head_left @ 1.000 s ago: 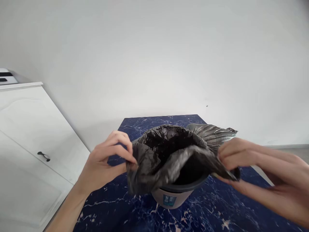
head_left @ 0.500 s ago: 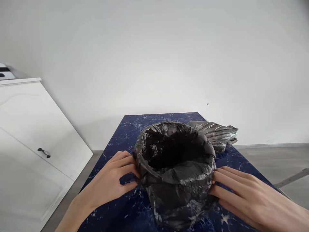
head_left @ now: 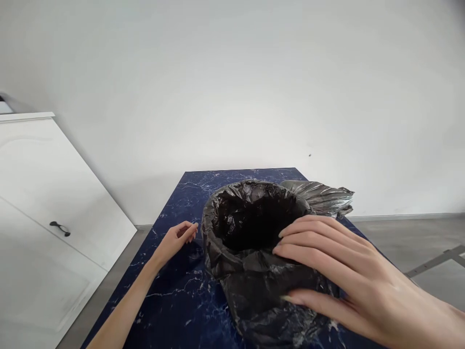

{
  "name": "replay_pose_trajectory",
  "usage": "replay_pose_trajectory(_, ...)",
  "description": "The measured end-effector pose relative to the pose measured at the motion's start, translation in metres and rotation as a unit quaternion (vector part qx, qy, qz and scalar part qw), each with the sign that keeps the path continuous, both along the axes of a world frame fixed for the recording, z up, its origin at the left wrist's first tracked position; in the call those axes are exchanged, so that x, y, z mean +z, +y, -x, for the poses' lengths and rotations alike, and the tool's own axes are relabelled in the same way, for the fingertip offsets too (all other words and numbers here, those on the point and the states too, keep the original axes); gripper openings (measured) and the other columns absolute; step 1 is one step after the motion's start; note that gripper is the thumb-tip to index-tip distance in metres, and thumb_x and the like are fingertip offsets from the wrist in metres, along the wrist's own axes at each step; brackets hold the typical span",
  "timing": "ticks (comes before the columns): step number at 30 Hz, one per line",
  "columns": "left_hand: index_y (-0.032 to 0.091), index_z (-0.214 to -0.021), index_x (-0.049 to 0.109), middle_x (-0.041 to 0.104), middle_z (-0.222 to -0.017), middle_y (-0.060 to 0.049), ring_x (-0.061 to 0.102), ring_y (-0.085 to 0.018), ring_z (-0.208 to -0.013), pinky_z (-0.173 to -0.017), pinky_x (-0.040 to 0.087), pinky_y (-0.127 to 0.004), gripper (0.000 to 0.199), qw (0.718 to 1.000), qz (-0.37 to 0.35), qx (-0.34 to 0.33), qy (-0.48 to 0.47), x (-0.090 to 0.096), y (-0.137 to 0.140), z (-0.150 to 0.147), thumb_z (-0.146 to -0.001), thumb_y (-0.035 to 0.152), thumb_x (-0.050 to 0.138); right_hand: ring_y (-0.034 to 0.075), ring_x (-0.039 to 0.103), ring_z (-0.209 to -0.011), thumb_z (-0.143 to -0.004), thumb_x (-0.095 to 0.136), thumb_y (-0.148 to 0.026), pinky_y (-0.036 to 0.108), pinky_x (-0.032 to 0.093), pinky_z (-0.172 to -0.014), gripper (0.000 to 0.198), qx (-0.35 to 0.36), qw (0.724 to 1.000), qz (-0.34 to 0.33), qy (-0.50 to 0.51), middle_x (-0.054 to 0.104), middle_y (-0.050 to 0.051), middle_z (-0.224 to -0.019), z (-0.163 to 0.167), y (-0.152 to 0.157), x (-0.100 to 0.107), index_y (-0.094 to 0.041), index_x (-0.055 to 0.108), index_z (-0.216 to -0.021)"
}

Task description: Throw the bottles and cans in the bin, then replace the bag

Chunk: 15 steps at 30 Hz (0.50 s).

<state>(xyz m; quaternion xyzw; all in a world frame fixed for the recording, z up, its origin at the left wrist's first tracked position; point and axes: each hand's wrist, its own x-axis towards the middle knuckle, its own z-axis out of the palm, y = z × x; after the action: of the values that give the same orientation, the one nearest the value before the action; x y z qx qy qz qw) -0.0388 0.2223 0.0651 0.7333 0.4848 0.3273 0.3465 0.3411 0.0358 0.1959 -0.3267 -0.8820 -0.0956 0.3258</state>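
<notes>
A black trash bag (head_left: 269, 305) lines an upright round bin, its edge folded down over the rim, and the inside is dark. The bin itself is hidden by the bag. Left of it, slightly apart from the plastic, my left hand (head_left: 178, 237) has its fingertips pinched together with nothing visible between them. My right hand (head_left: 348, 271) lies over the front right of the rim, fingers stretched towards the opening and thumb spread apart along the outer side. Whether it presses on the plastic is hard to see. Behind the bin, a bunched grey-black bag (head_left: 323, 196) lies on the table.
The bin stands on a dark blue marbled table (head_left: 170, 286). A white cabinet (head_left: 72, 169) with a black handle (head_left: 60, 228) is at the left. A pale wall (head_left: 232, 87) rises behind the table. Grey floor (head_left: 385, 237) and a metal-coloured bar (head_left: 432, 261) show at the right.
My left hand has let go of the bag's left side and drawn off to the left. My right hand has moved from the right side up over the front rim.
</notes>
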Motion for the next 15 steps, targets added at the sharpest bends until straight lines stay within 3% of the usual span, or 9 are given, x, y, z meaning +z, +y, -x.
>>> replay_pose_trajectory(3, 0.021, -0.078, 0.069, 0.068, -0.069, -0.002, 0.064, -0.021, -0.068, -0.068, 0.056, -0.031, 0.06, 0.999, -0.016, 0.037, 0.001, -0.022, 0.004, -0.006, -0.093, 0.077, 0.057, 0.018, 0.072, -0.086, -0.11, 0.065, -0.032, 0.041, 0.056, -0.098, 0.018, 0.018, 1.0, 0.012, 0.01, 0.077, 0.002, -0.097, 0.004, 0.012, -0.007, -0.018, 0.069, -0.121)
replay_pose_trajectory(7, 0.021, -0.078, 0.069, 0.068, -0.07, -0.001, 0.061, -0.019, -0.066, -0.066, 0.049, -0.029, 0.059, 0.998, -0.027, 0.052, 0.027, -0.034, -0.001, -0.004, -0.097, 0.075, 0.054, 0.017, 0.064, -0.072, -0.109, 0.066, -0.029, 0.039, 0.053, -0.08, 0.015, -0.005, 1.0, -0.011, -0.005, 0.07, 0.001, -0.084, 0.001, 0.004, -0.011, -0.018, 0.068, -0.119)
replay_pose_trajectory(11, 0.022, -0.082, 0.07, 0.071, -0.075, -0.001, 0.064, -0.019, -0.072, -0.075, 0.05, -0.029, 0.055, 0.997, -0.034, 0.044, 0.058, -0.037, -0.004, 0.001, -0.101, 0.071, 0.054, 0.018, 0.065, -0.07, -0.11, 0.064, -0.025, 0.039, 0.052, -0.078, 0.013, -0.048, 0.997, -0.048, -0.041, 0.07, 0.001, -0.08, -0.006, -0.011, -0.013, -0.017, 0.068, -0.119)
replay_pose_trajectory(15, 0.022, -0.084, 0.07, 0.074, -0.079, -0.001, 0.066, -0.02, -0.074, -0.075, 0.049, -0.03, 0.053, 0.994, -0.043, 0.033, 0.09, -0.038, -0.007, 0.0, -0.105, 0.068, 0.051, 0.023, 0.072, -0.078, -0.109, 0.062, -0.026, 0.04, 0.054, -0.074, 0.015, -0.11, 0.989, -0.063, -0.081, 0.078, 0.004, -0.092, -0.026, -0.024, -0.021, -0.023, 0.071, -0.12)
